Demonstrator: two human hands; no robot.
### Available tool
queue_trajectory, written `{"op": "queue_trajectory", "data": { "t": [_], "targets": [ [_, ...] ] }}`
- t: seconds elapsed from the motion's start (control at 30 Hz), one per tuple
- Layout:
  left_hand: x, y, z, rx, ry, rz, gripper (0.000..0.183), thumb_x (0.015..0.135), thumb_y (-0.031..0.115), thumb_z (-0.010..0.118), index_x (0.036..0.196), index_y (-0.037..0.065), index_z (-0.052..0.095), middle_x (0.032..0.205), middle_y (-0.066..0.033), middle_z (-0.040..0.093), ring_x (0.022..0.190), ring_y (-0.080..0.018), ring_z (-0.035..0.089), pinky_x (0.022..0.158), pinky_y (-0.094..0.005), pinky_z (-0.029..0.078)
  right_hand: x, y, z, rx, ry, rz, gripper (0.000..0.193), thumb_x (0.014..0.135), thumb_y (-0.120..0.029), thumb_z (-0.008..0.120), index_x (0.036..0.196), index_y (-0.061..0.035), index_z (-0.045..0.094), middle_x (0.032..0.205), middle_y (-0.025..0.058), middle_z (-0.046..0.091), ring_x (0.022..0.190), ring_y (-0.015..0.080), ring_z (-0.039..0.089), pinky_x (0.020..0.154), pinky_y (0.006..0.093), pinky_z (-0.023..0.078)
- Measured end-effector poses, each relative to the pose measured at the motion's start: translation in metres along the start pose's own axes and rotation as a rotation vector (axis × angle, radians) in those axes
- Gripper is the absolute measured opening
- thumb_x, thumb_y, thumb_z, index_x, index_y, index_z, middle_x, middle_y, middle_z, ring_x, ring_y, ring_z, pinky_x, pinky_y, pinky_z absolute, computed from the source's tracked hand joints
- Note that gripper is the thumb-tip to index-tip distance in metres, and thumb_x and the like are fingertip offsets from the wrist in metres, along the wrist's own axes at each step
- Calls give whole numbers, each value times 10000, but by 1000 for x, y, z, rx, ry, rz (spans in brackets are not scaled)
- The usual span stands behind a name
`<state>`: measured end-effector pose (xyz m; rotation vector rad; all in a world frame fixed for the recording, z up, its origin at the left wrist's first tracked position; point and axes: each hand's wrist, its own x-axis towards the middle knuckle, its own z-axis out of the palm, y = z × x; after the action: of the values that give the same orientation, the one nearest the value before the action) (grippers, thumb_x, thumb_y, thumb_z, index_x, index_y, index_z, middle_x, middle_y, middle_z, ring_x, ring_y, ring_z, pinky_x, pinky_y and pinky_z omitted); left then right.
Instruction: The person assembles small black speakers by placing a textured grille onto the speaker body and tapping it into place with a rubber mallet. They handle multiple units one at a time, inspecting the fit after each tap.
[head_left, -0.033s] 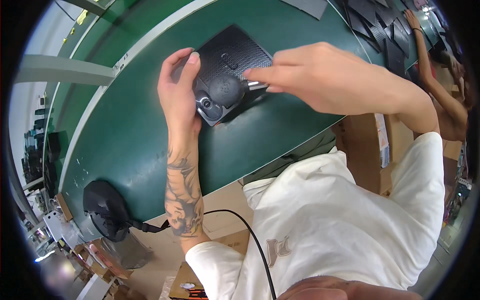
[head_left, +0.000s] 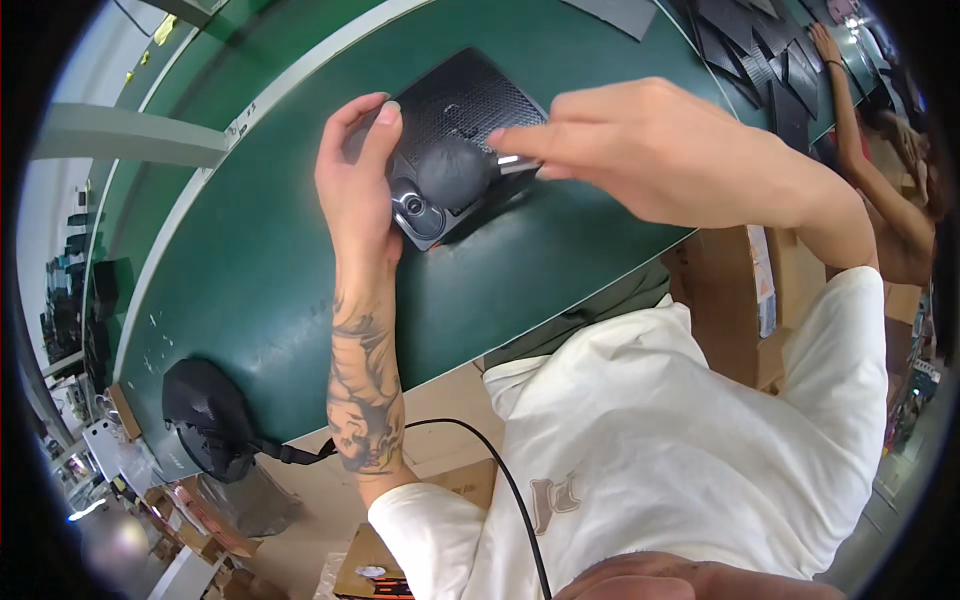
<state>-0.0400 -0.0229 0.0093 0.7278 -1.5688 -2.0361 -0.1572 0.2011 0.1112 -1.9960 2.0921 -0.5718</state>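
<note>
A dark box-like panel [head_left: 468, 85] with a fine patterned face rests on the green table. At its near corner is a glossy ring-shaped part [head_left: 415, 206] like a lens or knob. My left hand [head_left: 358, 165] grips the panel's left side, thumb on top; its other fingers partly go out of sight behind the edge. My right hand [head_left: 650, 150] pinches a tool with a round dark head [head_left: 452, 175] and a short silver neck. That head lies over the panel's lower part, beside the ring, and hides some of the face. I cannot tell the tool's exact kind.
The green table [head_left: 270, 260] has a pale raised rim along its far left. A black bag-like item [head_left: 208, 415] with a strap sits at the near left edge. Dark sheets [head_left: 745, 45] are piled at the upper right, by another person's arm [head_left: 850, 130].
The round tool head has shifted and turned very slightly against the panel. My left hand keeps its hold in the same place.
</note>
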Motion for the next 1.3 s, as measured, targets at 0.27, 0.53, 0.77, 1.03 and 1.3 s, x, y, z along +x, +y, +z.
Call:
{"op": "queue_trajectory", "data": {
  "t": [0.27, 0.53, 0.77, 1.03, 1.3],
  "targets": [
    [0, -1, 0, 43, -3, 8, 307, 917, 184, 775, 1167, 26, 695, 1118, -42, 660, 974, -112, 600, 866, -251, 470, -11, 8, -33, 92, 229, 60, 322, 1001, -52, 610, 1316, 16, 630, 918, 144, 671, 770, 230, 640, 698, 331, 511],
    [2, -1, 1, 56, -8, 21, 291, 928, 167, 754, 1176, 30, 689, 1123, -50, 660, 996, -120, 614, 884, -259, 475, -21, 38, -24, -3, 74, 134, 364, 1001, -20, 577, 1363, 17, 596, 859, 142, 631, 731, 243, 621, 688, 351, 508],
    [-2, -1, 1, 100, -1, 57, 239, 973, 186, 705, 1159, 38, 690, 1099, -27, 659, 944, -100, 606, 844, -248, 473, -10, 20, -54, 92, 344, 45, 326, 1059, -67, 545, 1366, 34, 588, 887, 53, 656, 672, 70, 532, 582, 217, 440],
    [13, -35, -8, -141, -47, 136, 339, 1085, 270, 462, 1180, 12, 661, 1096, -39, 637, 1021, -120, 565, 949, -269, 429, 17, 12, -3, 150, 204, -42, 418, 962, -19, 627, 1379, -28, 594, 948, 162, 675, 826, 329, 677, 743, 377, 551],
    [7, -34, -17, -38, -21, 178, 332, 1080, 269, 477, 1161, 10, 667, 1044, -22, 632, 990, -105, 549, 917, -262, 423, 40, 29, -13, 26, 117, 38, 330, 981, -94, 614, 1305, -46, 659, 843, 184, 667, 786, 359, 659, 718, 426, 516]
  ]
}}
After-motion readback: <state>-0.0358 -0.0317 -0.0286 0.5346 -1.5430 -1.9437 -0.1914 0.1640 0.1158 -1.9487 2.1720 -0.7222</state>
